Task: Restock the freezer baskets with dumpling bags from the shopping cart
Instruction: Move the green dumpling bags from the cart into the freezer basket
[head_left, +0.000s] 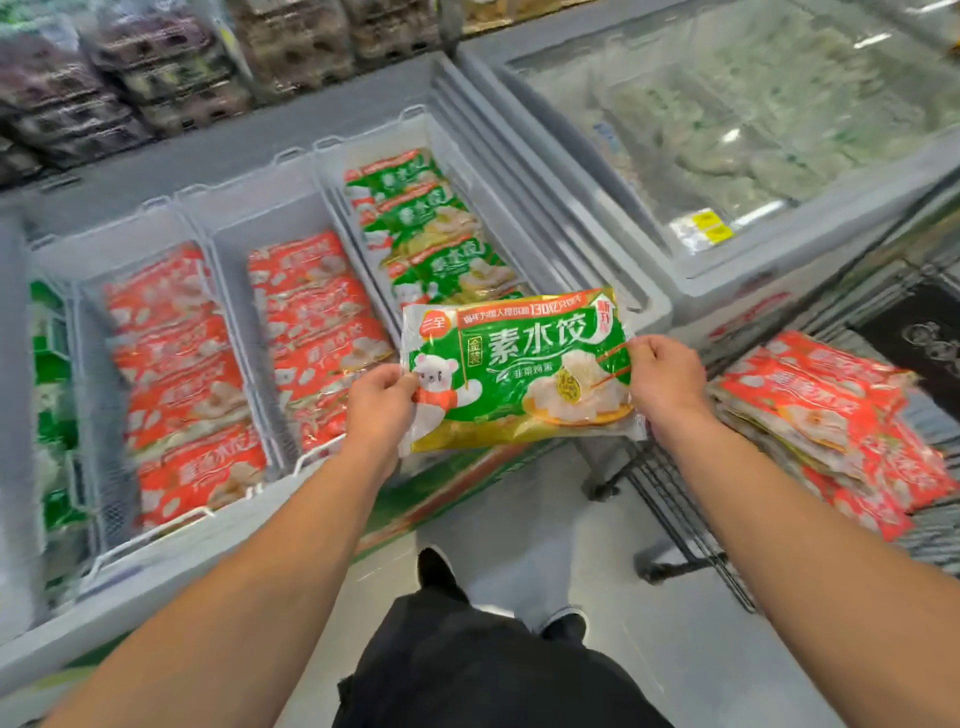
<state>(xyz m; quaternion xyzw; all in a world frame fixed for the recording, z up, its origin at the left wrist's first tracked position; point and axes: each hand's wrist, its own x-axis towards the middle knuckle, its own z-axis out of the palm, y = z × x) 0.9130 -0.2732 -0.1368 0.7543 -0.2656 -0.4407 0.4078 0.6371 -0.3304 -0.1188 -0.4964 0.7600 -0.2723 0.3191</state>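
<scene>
Bright, even overhead store light fills the aisle, leaving only faint shadows on the pale floor (519, 525) beneath the forearms. White streaks of glare — reflections of ceiling lamps — cross the glass lid (753, 119) of the freezer at upper right, veiling its contents. The green dumpling bag (519, 369) at centre is sharp, its print legible, with a light sheen on the plastic. Motion blur smears the red bags (182, 384) in the baskets at left and the shelved packs (104, 78) along the top edge. Wide-angle distortion bends the freezer rims and stretches both forearms toward the lower corners.
</scene>
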